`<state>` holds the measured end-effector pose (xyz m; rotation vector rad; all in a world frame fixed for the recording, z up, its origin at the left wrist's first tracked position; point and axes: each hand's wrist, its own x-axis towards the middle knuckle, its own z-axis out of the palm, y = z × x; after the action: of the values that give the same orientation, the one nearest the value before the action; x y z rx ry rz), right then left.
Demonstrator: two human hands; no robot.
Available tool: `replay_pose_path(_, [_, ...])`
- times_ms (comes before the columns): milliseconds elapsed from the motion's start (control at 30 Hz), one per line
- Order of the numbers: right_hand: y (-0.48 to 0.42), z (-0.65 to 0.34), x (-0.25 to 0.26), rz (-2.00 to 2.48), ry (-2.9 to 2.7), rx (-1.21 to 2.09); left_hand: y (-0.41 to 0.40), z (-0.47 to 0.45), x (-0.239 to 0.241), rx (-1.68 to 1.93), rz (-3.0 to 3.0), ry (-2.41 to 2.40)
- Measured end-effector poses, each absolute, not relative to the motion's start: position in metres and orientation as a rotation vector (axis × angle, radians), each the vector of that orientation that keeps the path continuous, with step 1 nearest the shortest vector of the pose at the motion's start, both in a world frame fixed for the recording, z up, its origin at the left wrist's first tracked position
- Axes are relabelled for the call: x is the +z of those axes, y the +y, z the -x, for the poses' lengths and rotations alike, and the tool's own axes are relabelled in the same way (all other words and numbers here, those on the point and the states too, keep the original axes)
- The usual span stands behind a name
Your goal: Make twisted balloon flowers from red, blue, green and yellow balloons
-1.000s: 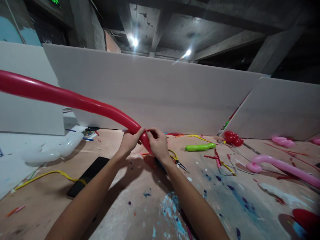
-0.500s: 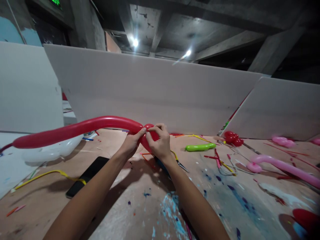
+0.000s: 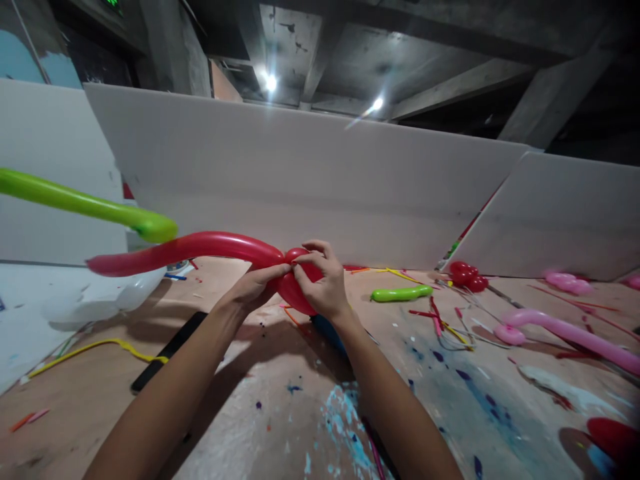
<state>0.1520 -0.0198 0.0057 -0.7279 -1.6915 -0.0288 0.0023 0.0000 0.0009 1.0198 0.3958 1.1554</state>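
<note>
A long red modelling balloon (image 3: 210, 245) stretches leftward from my hands, with smaller twisted bubbles at its right end. At the twist, my left hand (image 3: 257, 283) is closed around the balloon from below, thumb reaching toward the joint. My right hand (image 3: 323, 277) pinches the knot area with thumb and forefinger, its other fingers curled over a rounded red bubble. Exactly what lies between the fingertips is hidden. Beneath my right wrist shows a dark blue object (image 3: 330, 335), partly covered.
A green long balloon (image 3: 90, 205) juts in from the left. Around the table lie a black phone (image 3: 170, 350), a yellow uninflated balloon (image 3: 100, 343), a short green balloon (image 3: 401, 294), a pink balloon (image 3: 575, 333) and balloon scraps. White boards (image 3: 310, 180) stand behind.
A green long balloon has come in from the left. The red balloon's far end now sits further right and higher. My left hand has shifted slightly left and lower; the scissors are now mostly covered.
</note>
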Motion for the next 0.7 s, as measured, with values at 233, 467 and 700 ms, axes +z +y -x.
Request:
replay_pose_path(233, [-0.022, -0.157, 0.007, 0.707, -1.827, 0.054, 0.001, -0.001, 0.001, 1.197, -0.988, 0.423])
replay_pose_path(467, [-0.029, -0.167, 0.018, 0.955, -1.893, 0.271, 0.004, 0.004, -0.003, 1.230, -1.324, 0.497])
replay_pose_path(700, [-0.028, -0.160, 0.017, 0.992, -1.845, 0.325, 0.009, 0.007, 0.005, 1.375, -1.662, 0.812])
